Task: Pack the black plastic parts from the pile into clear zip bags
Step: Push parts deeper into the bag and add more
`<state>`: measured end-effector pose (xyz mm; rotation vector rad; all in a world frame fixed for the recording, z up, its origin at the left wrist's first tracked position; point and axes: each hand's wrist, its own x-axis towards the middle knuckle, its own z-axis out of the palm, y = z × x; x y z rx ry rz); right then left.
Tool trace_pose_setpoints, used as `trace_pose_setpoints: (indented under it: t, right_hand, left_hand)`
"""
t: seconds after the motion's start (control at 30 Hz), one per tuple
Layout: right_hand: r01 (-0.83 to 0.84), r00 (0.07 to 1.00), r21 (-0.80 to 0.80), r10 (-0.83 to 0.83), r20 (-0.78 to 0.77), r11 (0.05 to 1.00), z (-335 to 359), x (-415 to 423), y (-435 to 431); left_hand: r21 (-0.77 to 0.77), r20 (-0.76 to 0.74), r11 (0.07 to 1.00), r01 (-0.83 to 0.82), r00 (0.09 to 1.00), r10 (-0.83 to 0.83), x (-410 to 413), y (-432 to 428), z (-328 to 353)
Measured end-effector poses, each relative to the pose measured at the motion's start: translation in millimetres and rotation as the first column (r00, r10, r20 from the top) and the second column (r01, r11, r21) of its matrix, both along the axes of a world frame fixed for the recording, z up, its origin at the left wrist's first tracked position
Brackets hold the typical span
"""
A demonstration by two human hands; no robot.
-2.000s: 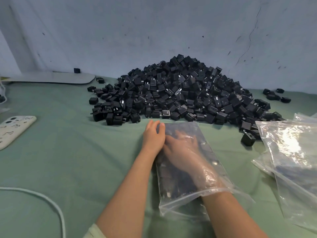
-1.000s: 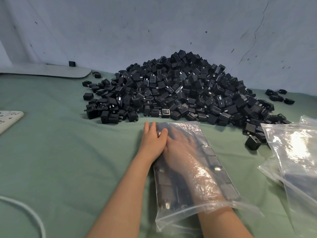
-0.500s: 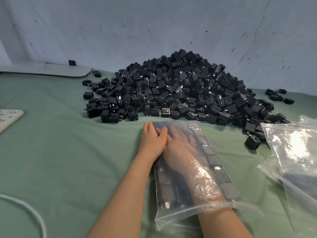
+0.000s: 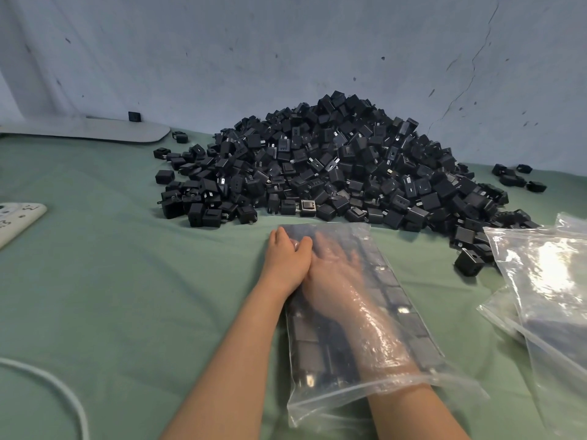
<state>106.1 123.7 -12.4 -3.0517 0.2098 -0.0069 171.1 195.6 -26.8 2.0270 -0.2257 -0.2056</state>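
The green surface (image 4: 127, 281) carries the pile of black plastic parts (image 4: 333, 173). Just before the pile lies a part-filled clear zip bag (image 4: 413, 331). The right hand (image 4: 336, 268) is inside it, fingers spread flat and holding nothing. The left hand (image 4: 286, 258) rests straight fingers on the bag's corner.

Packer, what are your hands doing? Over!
Left hand flat against clear zip bag. Right hand inside, on black plastic parts. Pile just beyond; nothing blocking.

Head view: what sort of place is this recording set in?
Probably a makeshift packing bench for small-parts piecework: a big pile of black plug adapters heaped on a green cloth against a stained, cracked wall, with a partly filled zip bag and spare clear bags alongside.
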Motion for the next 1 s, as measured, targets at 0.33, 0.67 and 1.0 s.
trace_pose_setpoints:
  t: [0.33, 0.67, 1.0]
  right_hand:
    - [0.034, 0.992, 0.014, -0.035, 0.121, 0.999, -13, 6, -2]
    - [-0.001, 0.998, -0.037, 0.004, 0.069, 0.999, -12, 7, -4]
    - [0.023, 0.998, 0.007, -0.024, 0.066, 1.0, -10, 5, -2]
  left_hand:
    - [-0.007, 0.049, 0.999, 0.042, 0.998, -0.042, -3, 1, -2]
    - [0.04, 0.065, 0.997, 0.061, 0.996, -0.064, -2, 1, -2]
    - [0.028, 0.034, 0.999, 0.024, 0.999, -0.025, -3, 1, 0]
